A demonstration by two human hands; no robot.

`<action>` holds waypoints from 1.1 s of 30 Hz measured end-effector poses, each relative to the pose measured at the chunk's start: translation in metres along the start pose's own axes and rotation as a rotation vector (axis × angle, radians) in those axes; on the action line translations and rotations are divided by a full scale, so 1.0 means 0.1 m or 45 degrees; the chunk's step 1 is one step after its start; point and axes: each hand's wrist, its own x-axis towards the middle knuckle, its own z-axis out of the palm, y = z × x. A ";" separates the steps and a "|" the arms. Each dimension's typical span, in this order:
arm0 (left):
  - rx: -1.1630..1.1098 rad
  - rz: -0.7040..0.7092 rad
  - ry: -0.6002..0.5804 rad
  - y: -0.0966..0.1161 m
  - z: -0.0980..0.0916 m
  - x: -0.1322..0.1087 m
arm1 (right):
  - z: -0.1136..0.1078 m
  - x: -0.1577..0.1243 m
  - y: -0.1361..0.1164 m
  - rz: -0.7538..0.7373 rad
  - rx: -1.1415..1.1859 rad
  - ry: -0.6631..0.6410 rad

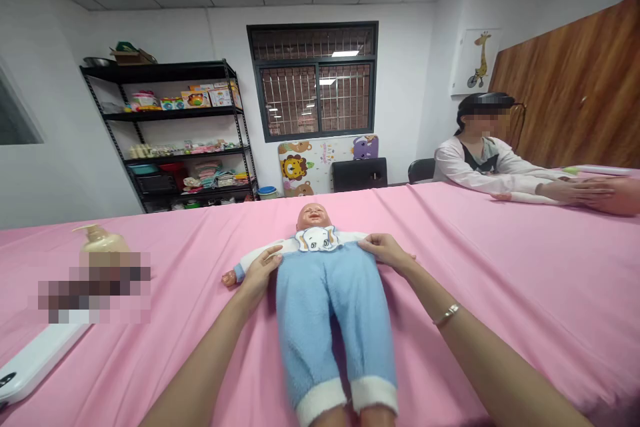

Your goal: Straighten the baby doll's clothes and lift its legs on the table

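A baby doll [314, 215] lies on its back on the pink cloth [210, 347], head away from me. It wears a white top with a white elephant-face bib [317, 239] and fluffy light-blue trousers [305, 307] with white cuffs, pulled high on its chest. My left hand [261, 272] is closed at the left upper edge of the trousers, over the doll's sleeve. At the opposite upper corner, my right hand [386, 251] pinches the trouser edge between thumb and fingers. The doll's arm on the right is mostly hidden behind that hand.
At the left stand a beige pump bottle [100, 240] and a long white device [45, 353], partly blurred out. Across the table at the right, a person [475, 153] handles another doll [623, 195]. Black shelves [175, 113] hold boxes and cloths behind.
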 end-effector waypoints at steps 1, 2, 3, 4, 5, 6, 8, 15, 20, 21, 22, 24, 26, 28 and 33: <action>0.033 0.013 -0.006 -0.01 0.00 0.01 | 0.00 0.02 -0.02 0.002 -0.053 0.106; 0.065 0.022 -0.004 -0.03 0.00 0.02 | 0.02 0.00 -0.07 -0.018 -0.110 0.208; 0.092 0.027 0.013 -0.05 -0.01 0.03 | 0.06 -0.06 -0.13 -0.066 -0.166 0.293; 0.111 0.028 0.038 -0.06 -0.01 0.03 | 0.11 -0.17 -0.22 -0.142 -0.210 0.367; 0.119 0.028 0.056 -0.07 -0.01 0.03 | 0.17 -0.34 -0.32 -0.234 -0.238 0.417; 0.120 0.031 0.063 -0.08 -0.01 0.03 | 0.24 -0.56 -0.44 -0.324 -0.260 0.397; 0.114 0.044 0.053 -0.09 0.00 0.02 | 0.35 -1.05 -0.68 -0.471 -0.299 0.097; 0.170 0.085 0.086 -0.12 0.00 0.05 | 0.69 -1.90 -0.84 -0.899 -0.857 -0.152; 0.260 0.121 0.015 -0.07 0.07 0.02 | 0.72 -1.89 -0.80 -1.104 -0.923 -0.114; 0.311 0.142 -0.019 -0.07 0.09 0.02 | 0.69 -1.90 -0.81 -1.122 -0.903 -0.142; 0.358 0.157 -0.055 -0.07 0.10 0.02 | 0.65 -1.92 -0.81 -1.119 -0.881 -0.168; 0.414 0.165 -0.106 -0.10 0.10 0.03 | 0.57 -1.94 -0.78 -1.035 -0.858 -0.210; 0.411 0.175 -0.086 -0.14 0.08 0.06 | 0.48 -1.95 -0.72 -0.906 -0.852 -0.243; 0.373 0.204 -0.019 -0.18 0.06 0.09 | 0.40 -1.97 -0.65 -0.810 -0.844 -0.263; 0.333 0.217 0.068 -0.18 0.09 0.09 | 0.23 -2.05 -0.58 -0.785 -0.780 -0.125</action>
